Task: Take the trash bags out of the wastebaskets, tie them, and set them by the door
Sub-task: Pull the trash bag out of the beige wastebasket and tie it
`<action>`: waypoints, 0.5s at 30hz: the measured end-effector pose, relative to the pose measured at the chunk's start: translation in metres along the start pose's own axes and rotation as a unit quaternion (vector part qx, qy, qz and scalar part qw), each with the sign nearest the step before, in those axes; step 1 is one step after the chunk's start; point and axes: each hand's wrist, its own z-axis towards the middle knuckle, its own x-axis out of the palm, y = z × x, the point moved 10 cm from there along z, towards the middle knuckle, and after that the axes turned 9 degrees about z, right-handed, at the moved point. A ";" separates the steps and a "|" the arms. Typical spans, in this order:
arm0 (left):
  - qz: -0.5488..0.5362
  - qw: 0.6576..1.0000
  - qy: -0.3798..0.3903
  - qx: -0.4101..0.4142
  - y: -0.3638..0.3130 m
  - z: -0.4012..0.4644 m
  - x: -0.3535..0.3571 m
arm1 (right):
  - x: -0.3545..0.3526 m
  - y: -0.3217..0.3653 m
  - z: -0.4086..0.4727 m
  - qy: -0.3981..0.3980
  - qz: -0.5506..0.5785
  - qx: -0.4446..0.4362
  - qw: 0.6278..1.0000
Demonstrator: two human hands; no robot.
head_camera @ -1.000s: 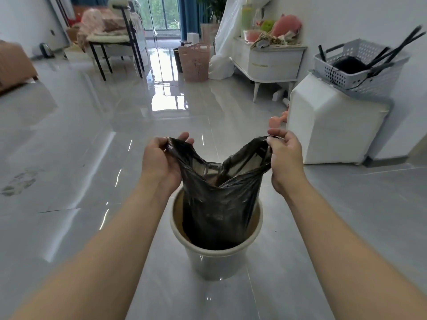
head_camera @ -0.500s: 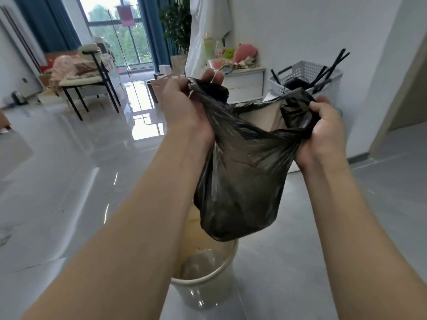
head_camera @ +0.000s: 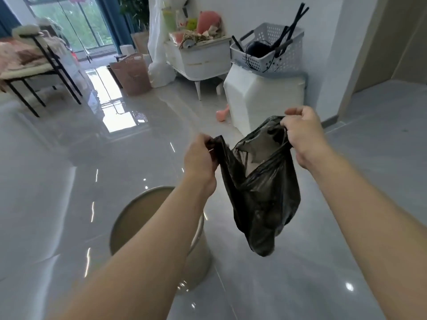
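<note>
1. Since half a second ago the black trash bag (head_camera: 261,195) has swung lower and to the right, and now hangs clear of the beige wastebasket (head_camera: 129,218), over the grey tile floor (head_camera: 69,181).
2. The left hand (head_camera: 199,158) is closed, pinching the left edge of the bag's mouth.
3. The right hand (head_camera: 302,132) is closed on the right edge, held higher than the left.
4. The bag's mouth gapes between the two hands, untied.
5. The wastebasket stands below the left forearm, unlined.
6. A white perforated laundry basket (head_camera: 270,51) sits on a white box (head_camera: 261,98) behind.
</note>
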 end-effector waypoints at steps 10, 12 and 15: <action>0.625 0.772 0.012 0.116 0.050 0.051 -0.008 | -0.074 -0.040 0.017 0.063 -0.550 -0.103 0.826; 0.799 0.589 0.016 0.119 0.045 0.057 0.005 | -0.081 -0.038 0.016 0.077 -0.593 -0.106 0.794; 0.810 0.536 0.054 0.233 0.034 0.044 0.063 | -0.079 -0.031 0.011 0.086 -0.603 -0.144 0.780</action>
